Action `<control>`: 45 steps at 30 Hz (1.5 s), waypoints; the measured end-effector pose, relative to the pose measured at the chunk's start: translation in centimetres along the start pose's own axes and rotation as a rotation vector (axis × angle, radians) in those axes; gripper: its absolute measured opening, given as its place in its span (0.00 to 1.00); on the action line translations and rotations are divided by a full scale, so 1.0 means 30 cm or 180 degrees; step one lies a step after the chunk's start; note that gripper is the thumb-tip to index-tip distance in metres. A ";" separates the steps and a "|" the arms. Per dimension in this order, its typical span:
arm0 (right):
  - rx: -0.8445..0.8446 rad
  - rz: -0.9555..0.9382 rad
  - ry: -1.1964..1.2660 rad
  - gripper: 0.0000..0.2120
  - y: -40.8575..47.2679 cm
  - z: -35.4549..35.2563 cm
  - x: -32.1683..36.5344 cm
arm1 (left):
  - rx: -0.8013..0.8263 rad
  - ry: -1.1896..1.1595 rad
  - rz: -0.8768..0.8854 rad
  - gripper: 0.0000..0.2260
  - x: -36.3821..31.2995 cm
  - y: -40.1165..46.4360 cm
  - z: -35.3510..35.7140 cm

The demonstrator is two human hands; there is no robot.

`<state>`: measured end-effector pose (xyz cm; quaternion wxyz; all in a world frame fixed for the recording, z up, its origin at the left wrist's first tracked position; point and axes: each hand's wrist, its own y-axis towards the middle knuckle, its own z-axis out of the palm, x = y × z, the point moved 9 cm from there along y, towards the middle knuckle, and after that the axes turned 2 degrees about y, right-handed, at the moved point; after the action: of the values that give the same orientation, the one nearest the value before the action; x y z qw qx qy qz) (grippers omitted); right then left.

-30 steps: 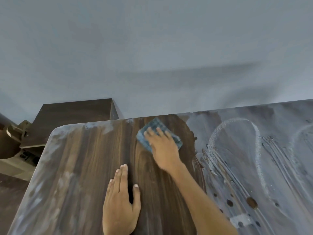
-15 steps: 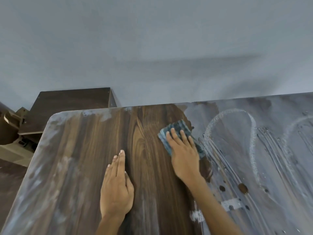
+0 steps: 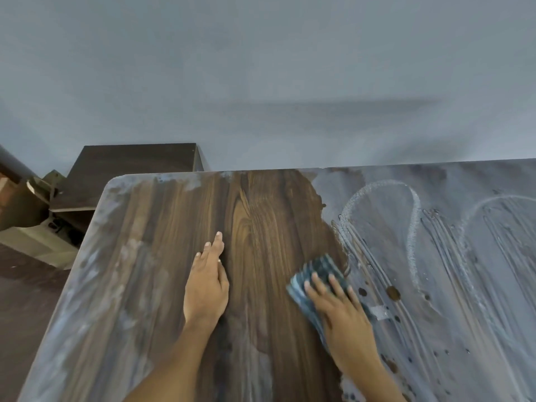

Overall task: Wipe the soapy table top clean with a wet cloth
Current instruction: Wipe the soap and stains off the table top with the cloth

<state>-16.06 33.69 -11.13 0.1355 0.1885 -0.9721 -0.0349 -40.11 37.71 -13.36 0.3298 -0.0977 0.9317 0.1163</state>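
cloth: blue wet cloth [image 3: 314, 278] sits flat on the bench [image 3: 261, 216], right on the line between bare wood and the grey soapy film [image 3: 441, 256], near the front edge

right hand: right hand [image 3: 345, 314] presses down on the cloth, fingers [image 3: 333, 281] spread apart and straight, nothing curled round it

left hand: left hand [image 3: 207, 285] lies flat on the cleaned wood, fingers together, looks like it's just bracing

what could go wrong: honestly the cloth is only pinned by a flat palm, so a quick stroke could let it bunch up or slide out from under

smearing: a cloth loaded with suds probably just drags foam back over the clean part

missed bits: hazy streaks along the left edge [image 3: 95, 271] and far corner look easy to forget
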 end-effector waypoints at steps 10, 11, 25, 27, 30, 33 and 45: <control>0.1175 -0.1084 0.0174 0.27 -0.207 0.171 0.377 | 0.0536 -0.0378 -0.0335 0.28 -0.012 -0.090 -0.039; 0.1364 -0.1228 0.0087 0.25 -0.286 0.198 0.360 | 0.0569 -0.0305 -0.0316 0.27 -0.008 -0.106 -0.034; 0.0503 -0.0002 0.0574 0.33 -0.085 0.078 0.380 | 0.0364 0.0695 0.0000 0.24 0.041 -0.470 -0.085; 0.1099 -0.0790 0.0458 0.36 -0.245 0.153 0.487 | 0.0395 0.0666 -0.0041 0.25 0.054 -0.531 -0.096; 0.1547 -0.0922 0.0006 0.39 -0.469 0.223 0.443 | 0.0470 0.0606 -0.0027 0.25 0.058 -0.610 -0.119; 0.1014 -0.0443 0.0389 0.37 -0.489 0.103 0.303 | 0.0496 0.0579 0.0022 0.24 0.051 -0.659 -0.140; 0.1212 -0.0821 0.0290 0.35 -0.380 0.149 0.564 | 0.0504 0.0468 -0.0190 0.24 0.084 -0.693 -0.160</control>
<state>-28.34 16.83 -12.54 0.1356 0.3346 -0.9219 0.1406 -39.51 16.27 -14.51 0.2707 -0.1073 0.9563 0.0250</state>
